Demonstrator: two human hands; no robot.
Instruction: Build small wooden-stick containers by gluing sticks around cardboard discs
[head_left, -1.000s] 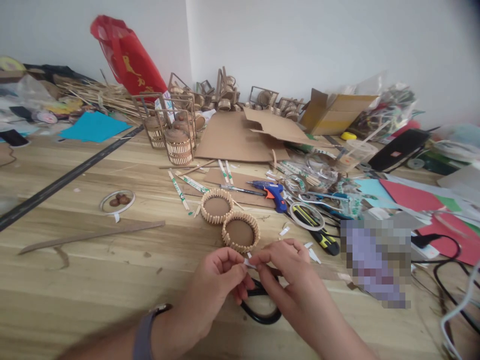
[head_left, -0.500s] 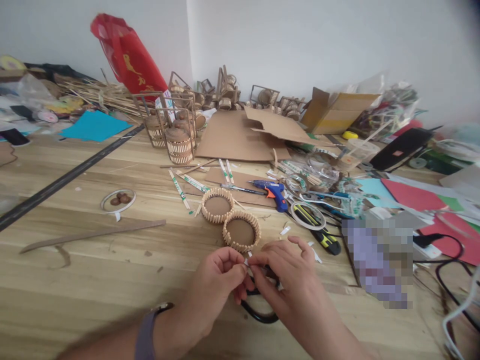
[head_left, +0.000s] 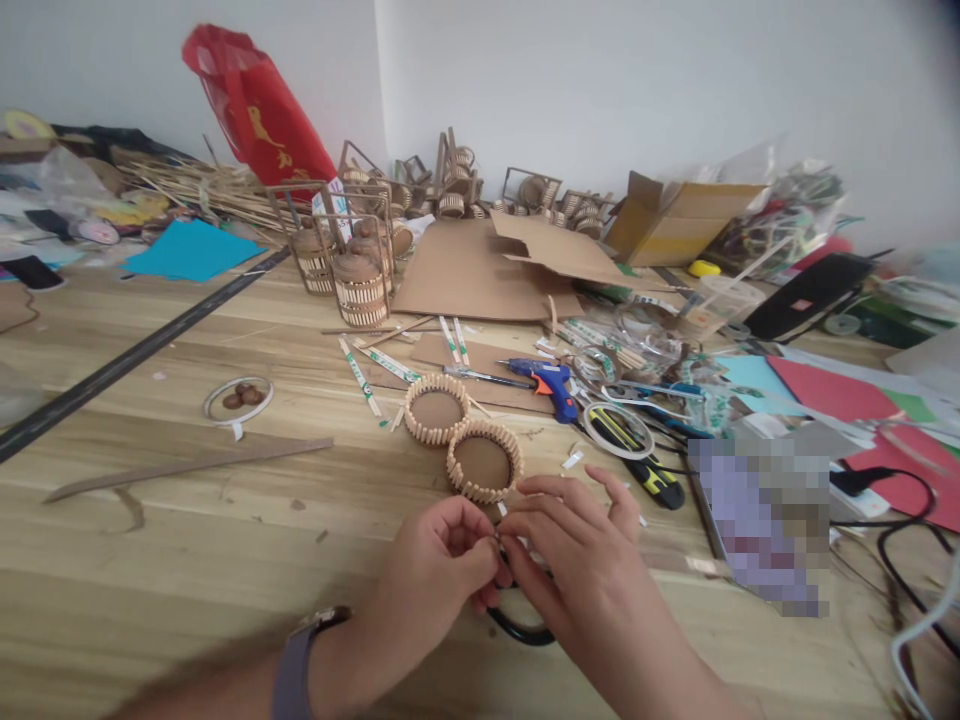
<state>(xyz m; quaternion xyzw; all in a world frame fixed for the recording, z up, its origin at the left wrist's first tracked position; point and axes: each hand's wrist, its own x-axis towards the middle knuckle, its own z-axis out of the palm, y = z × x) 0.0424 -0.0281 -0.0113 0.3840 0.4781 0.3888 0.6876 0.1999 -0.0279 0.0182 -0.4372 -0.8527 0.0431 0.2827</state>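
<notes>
My left hand (head_left: 439,570) and my right hand (head_left: 581,555) meet fingertip to fingertip low in the middle of the head view. Both are closed in a pinch around something small, mostly hidden by the fingers. Beneath them a black curved handle (head_left: 521,632) shows, perhaps of scissors; whether it is held or lies on the table I cannot tell. Just beyond my fingers stands a round tub (head_left: 454,474) walled with short wooden sticks. A second such tub (head_left: 411,418) touches it, farther back and left.
A blue glue gun (head_left: 553,388), a yellow-black utility knife (head_left: 660,485) and a white ring (head_left: 651,440) lie right of the tubs. Paper-wrapped sticks (head_left: 360,380) are scattered behind. Small framed stick baskets (head_left: 360,290) stand farther back beside cardboard (head_left: 465,275). A brown strip (head_left: 195,470) lies left.
The small pale piece between my fingertips is now less visible. My hands stay together in almost the same place, and the view has shifted slightly.
</notes>
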